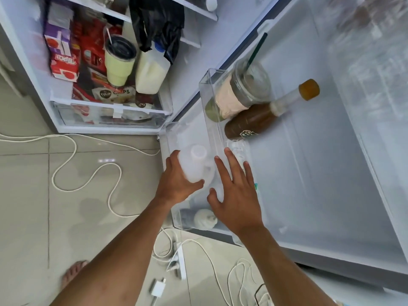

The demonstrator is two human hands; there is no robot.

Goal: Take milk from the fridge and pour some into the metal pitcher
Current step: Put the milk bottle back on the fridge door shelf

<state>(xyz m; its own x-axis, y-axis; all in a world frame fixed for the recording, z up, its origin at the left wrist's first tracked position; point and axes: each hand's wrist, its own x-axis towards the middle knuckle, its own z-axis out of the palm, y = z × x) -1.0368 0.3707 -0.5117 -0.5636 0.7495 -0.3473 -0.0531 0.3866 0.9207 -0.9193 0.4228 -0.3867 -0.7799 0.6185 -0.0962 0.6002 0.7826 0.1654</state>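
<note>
A white milk bottle (195, 163) with a white cap stands in the lower bin (176, 215) of the open fridge door. My left hand (178, 184) is wrapped around the bottle's left side. My right hand (235, 195) is spread flat, fingers apart, just right of the bottle, against the clear bin wall. Inside the fridge body stands a second milk jug (151, 72) with a blue cap. No metal pitcher is in view.
The upper door bin (208, 100) holds a lidded plastic cup (249, 85) and a brown bottle (254, 122). The fridge shelf carries a pale tumbler (118, 62), cartons and snack bags. White cables (88, 177), a charger (157, 288) and my foot (72, 271) are on the tiled floor.
</note>
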